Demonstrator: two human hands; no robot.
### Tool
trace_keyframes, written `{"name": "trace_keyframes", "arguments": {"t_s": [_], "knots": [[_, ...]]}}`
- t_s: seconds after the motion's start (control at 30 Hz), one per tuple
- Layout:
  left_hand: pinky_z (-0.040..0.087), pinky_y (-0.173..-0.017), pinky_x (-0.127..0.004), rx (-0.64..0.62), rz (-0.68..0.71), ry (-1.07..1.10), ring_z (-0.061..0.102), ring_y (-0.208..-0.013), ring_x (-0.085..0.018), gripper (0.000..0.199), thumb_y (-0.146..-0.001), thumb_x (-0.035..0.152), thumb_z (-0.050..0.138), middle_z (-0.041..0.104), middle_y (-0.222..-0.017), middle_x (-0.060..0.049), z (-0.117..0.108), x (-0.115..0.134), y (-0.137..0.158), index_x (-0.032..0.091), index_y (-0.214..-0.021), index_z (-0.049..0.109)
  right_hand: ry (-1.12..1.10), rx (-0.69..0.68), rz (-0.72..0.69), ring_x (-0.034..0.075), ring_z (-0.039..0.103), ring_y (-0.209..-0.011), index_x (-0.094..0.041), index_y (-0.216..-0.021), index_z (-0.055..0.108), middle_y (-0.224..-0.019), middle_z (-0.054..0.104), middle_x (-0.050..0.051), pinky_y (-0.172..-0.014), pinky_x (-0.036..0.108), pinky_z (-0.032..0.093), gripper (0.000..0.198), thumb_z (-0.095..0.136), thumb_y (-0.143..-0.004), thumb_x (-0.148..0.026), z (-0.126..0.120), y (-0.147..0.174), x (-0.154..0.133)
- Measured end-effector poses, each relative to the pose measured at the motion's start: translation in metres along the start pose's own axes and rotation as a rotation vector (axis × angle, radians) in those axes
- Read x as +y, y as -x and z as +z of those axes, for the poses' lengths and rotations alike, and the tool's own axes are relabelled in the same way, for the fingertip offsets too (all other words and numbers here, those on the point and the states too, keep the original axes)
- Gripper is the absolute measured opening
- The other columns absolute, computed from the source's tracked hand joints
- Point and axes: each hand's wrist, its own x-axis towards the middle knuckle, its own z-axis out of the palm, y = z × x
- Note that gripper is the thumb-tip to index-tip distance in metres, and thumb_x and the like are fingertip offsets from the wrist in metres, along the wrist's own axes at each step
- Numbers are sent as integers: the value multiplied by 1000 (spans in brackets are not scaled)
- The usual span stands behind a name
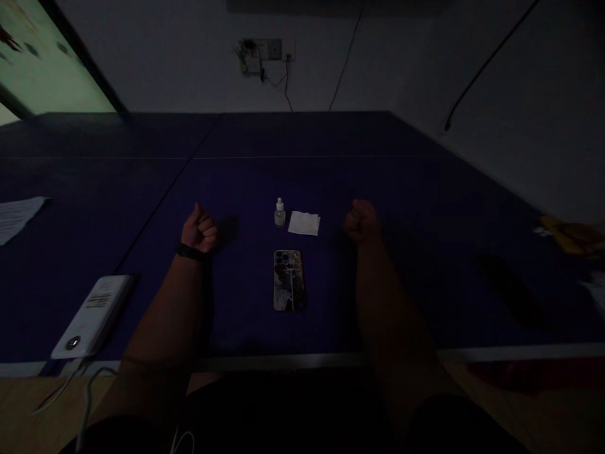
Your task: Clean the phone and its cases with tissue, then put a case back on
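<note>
The left hand (200, 231) is clenching into a fist, its thumb side pointing toward the far edge of the table and its curled fingers turning inward; a dark wristband (190, 252) is circling the wrist just behind it. The right hand (362, 221) is also clenching, well apart from the left, and the dim light is hiding whether either fist is pressing on the tabletop. Between the two fists, a small dropper bottle (280, 215) with a white top is standing upright, and a folded white cloth (304, 224) is lying flat just beside it, on the side toward the right hand. Nearer the body, a phone (288, 282) in a patterned case is lying with its camera lenses facing up. All three are resting on the dark blue table (255, 183). Farther out, a white power bank (93, 315) is lying beyond the left forearm, near the front edge, with a pale cable (70, 381) hanging below it. A printed sheet (19, 217) is lying at the far left, while a dark flat object (510, 290), too dim to identify, is lying to the right. Sockets (269, 49) are showing on the wall behind.
</note>
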Motion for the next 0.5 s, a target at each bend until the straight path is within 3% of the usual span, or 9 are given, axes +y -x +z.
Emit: {"name": "trace_keyframes", "arguments": {"t_s": [0.13, 0.2, 0.27, 0.37, 0.43, 0.5], "knots": [[11, -35, -23, -22, -42, -11, 8, -38, -8, 69, -100, 70, 29, 11, -46, 7, 5, 1, 2, 22, -50, 24, 91, -105, 96, 10, 21, -41, -27, -59, 27, -46, 22, -9, -37, 21, 21, 64, 46, -89, -81, -3, 2, -3], [18, -37, -24, -60, -27, 7, 17, -39, -10, 73, -97, 76, 22, 18, -45, 4, 10, -2, 3, 22, -48, 29, 118, -131, 84, 13, 31, -43, -27, -57, 31, -47, 30, -6, -41, 24, 31, 69, 25, -88, -88, -2, 2, -5], [28, -40, -25, -98, 20, 26, 29, -43, -12, 77, -97, 75, 18, 28, -47, 1, 15, -5, 5, 21, -47, 40, 142, -146, 48, 18, 49, -54, -26, -57, 40, -55, 48, 1, -51, 30, 44, 74, 12, -90, -86, 2, 3, -6], [42, -50, -28, -106, 62, 12, 47, -54, -15, 75, -102, 64, 24, 47, -57, -4, 19, -10, 5, 19, -55, 61, 204, -169, 3, 25, 67, -97, -26, -73, 64, -104, 73, 8, -78, 43, 53, 80, 4, -95, -75, 8, 3, -5], [50, -59, -30, -91, 73, -25, 57, -63, -17, 67, -103, 58, 32, 59, -67, -7, 20, -13, 2, 19, -64, 70, 261, -178, -20, 28, 62, -120, -29, -91, 72, -136, 66, 6, -92, 48, 51, 80, 4, -97, -70, 11, 2, -4], [55, -69, -32, -86, 66, -68, 63, -71, -17, 59, -102, 55, 40, 66, -74, -8, 20, -16, -3, 19, -72, 74, 310, -172, -48, 29, 58, -129, -30, -104, 74, -148, 58, 4, -98, 51, 48, 78, 6, -97, -69, 11, -2, -2]]}}
